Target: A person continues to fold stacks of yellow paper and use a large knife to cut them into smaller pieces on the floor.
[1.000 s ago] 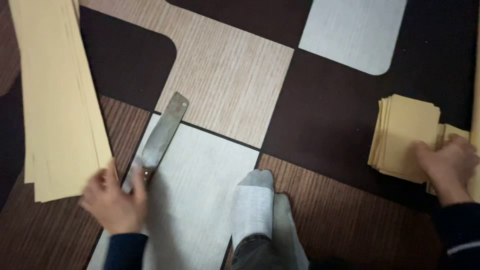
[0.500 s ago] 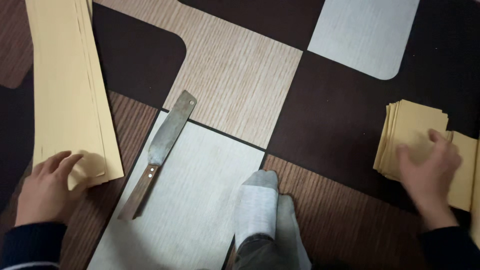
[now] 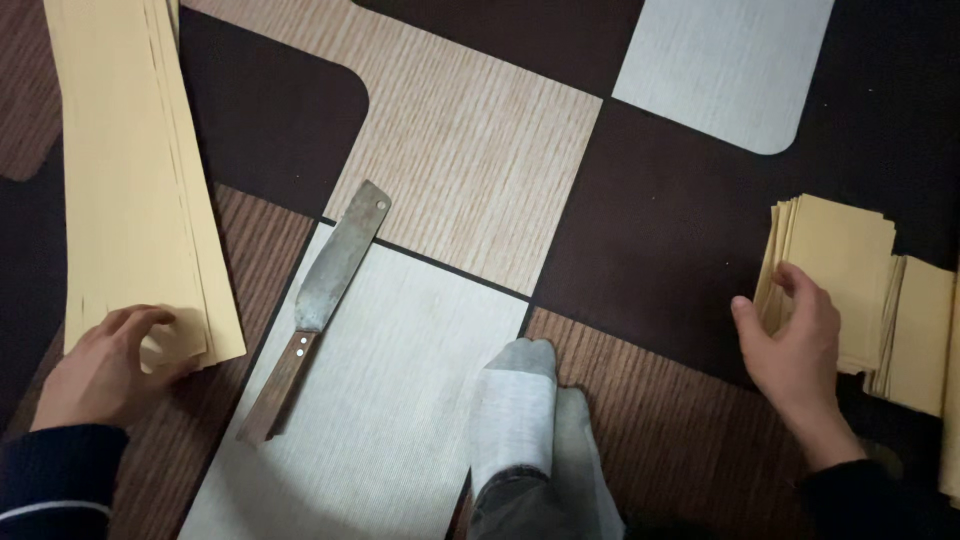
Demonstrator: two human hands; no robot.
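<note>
My left hand (image 3: 100, 372) is at the near end of a long stack of pale yellow paper sheets (image 3: 130, 170) on the left. Its fingers curl around the near corner of the top sheet, which lifts a little. My right hand (image 3: 800, 350) rests with fingers apart on the left edge of a small pile of cut yellow paper pieces (image 3: 845, 275) at the right. A broad-bladed knife with a wooden handle (image 3: 322, 300) lies on the floor mat between the hands, and neither hand touches it.
My foot in a grey sock (image 3: 520, 415) rests on the patterned mat (image 3: 470, 150) at the bottom centre. A second pile of cut paper (image 3: 920, 335) sits right of the first one.
My left hand let go of the knife handle and moved left onto the near end of the long paper stack. My right hand slid to the left edge of the cut pile.
</note>
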